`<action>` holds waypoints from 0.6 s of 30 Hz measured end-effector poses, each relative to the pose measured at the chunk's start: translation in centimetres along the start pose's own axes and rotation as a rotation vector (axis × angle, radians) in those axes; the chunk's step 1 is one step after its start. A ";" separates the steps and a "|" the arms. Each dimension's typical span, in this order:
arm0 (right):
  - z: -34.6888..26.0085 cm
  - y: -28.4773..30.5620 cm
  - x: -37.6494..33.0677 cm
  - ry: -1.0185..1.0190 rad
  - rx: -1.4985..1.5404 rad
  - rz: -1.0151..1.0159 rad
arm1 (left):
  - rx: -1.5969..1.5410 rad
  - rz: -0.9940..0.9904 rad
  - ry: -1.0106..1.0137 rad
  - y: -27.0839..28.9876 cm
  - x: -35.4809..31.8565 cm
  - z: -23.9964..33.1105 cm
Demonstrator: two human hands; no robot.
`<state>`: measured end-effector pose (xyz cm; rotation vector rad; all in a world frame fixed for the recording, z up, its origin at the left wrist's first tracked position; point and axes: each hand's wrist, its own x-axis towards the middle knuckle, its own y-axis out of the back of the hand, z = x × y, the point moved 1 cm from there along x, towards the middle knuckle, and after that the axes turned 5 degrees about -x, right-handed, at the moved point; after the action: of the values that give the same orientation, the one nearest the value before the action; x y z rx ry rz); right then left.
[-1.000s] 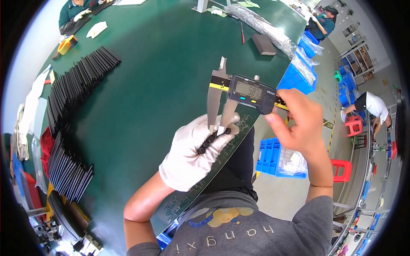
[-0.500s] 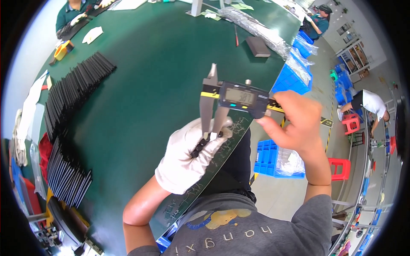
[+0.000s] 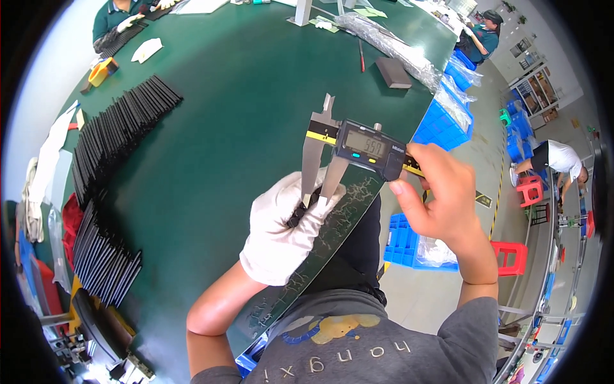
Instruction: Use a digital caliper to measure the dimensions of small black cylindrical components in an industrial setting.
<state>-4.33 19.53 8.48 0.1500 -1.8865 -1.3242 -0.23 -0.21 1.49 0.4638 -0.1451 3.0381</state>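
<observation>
Caliper (image 3: 364, 144) is up over the surface (image 3: 224, 96) nr its right edge, btwn the two hands. Blk plastic body w/ a grey screen showing dark digits, one light-blue & one yellow button below it, small round metal knob on top. Beam is blk w/ a yellow stripe, seen both sides of the body. Two long silver-grey jaws point down, a narrow gap apart at the tips, w/ a dark rod end btwn them; short pointed jaws stick up at the other side.

Right hand (image 3: 441, 185) is bare; fingers closed on the beam's right end, thumb by the body's lower corner. Left hand (image 3: 272, 233) wears a white glove; fingers curled snugly round a few blk rods (image 3: 295, 217), only short dark ends showing, matte. Exact no. hidden by glove & jaws.

Long curved row of dark sticks (image 3: 125, 134) lies on the surface to the left, packed side by side; upper part matte blk, nearer part w/ a greyish shine. Beyond: yellow tape holder (image 3: 101, 72), a dark brown block (image 3: 393, 73), red pen (image 3: 362, 56) & clear plastic wrap (image 3: 387, 45). Blue crate (image 3: 400, 240) w/ clear bags sits right of the surface, nr a red stool (image 3: 510, 258).
</observation>
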 end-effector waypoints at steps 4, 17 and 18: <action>-0.3 -0.1 0.4 0.015 -0.027 -0.007 | -0.074 0.035 -0.016 -0.1 -0.1 -0.3; 0.0 -0.1 0.6 0.020 -0.061 0.028 | -0.012 0.015 -0.123 -0.2 0.1 -0.5; 0.0 -0.2 0.6 0.017 -0.072 0.033 | -0.027 0.025 -0.090 -0.1 0.0 -0.5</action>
<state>-4.79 19.18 8.64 0.0927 -1.8171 -1.3619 -0.36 -0.04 0.97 0.6013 -0.1977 3.0359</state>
